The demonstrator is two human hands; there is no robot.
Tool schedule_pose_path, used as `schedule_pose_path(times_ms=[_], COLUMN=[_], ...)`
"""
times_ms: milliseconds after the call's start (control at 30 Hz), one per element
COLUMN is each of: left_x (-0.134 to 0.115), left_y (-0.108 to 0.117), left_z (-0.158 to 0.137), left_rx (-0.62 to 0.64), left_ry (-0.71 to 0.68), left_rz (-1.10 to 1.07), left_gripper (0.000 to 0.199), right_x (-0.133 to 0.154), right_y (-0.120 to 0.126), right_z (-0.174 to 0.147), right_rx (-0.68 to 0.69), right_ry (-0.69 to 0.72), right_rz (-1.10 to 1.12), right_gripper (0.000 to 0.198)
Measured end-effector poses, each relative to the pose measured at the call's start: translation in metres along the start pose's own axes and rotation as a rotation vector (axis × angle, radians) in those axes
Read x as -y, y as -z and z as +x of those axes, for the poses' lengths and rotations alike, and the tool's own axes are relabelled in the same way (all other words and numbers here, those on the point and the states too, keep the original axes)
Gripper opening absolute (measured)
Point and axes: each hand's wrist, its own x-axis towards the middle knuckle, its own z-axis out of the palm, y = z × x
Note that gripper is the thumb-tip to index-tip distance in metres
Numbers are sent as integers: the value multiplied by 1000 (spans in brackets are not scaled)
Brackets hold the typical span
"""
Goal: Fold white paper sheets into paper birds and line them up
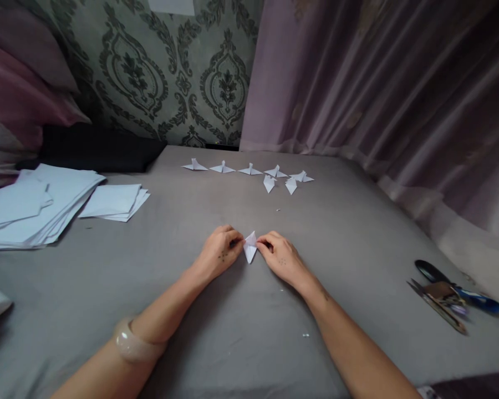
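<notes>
A small folded white paper piece [250, 248] with a pointed lower end is held between my two hands over the grey cloth. My left hand [222, 250] pinches its left edge between thumb and fingers. On the opposite edge, my right hand [281, 255] has a similar pinch. Farther back, several folded paper birds [250, 169] stand in a row with their wings spread. In front of that row's right end lie two folded paper pieces, one on the left [269, 184] and one on the right [291, 185], both pointing toward me.
Large paper sheets [66, 194] and a smaller paper stack [114, 201] lie at the left. Scissors [436, 305] and other tools sit at the right edge. Tiny paper scraps [306, 334] dot the grey cloth [183, 199]. A patterned wall and purple curtain [316, 77] bound the back.
</notes>
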Motion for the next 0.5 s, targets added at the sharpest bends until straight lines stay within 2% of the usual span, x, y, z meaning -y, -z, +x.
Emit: schedule_pose_path(times_ms=[333,500], left_x=[-3,1], left_y=[0,-4], left_z=[1,3], left_rx=[-5,-10], left_ry=[70,67], left_rz=[-17,3], left_gripper=[22,20], right_x=[1,6], right_y=[4,8], right_z=[17,23], right_rx=[59,147], right_ry=[-45,-157], right_rz=[-35,-26], right_gripper=[19,23])
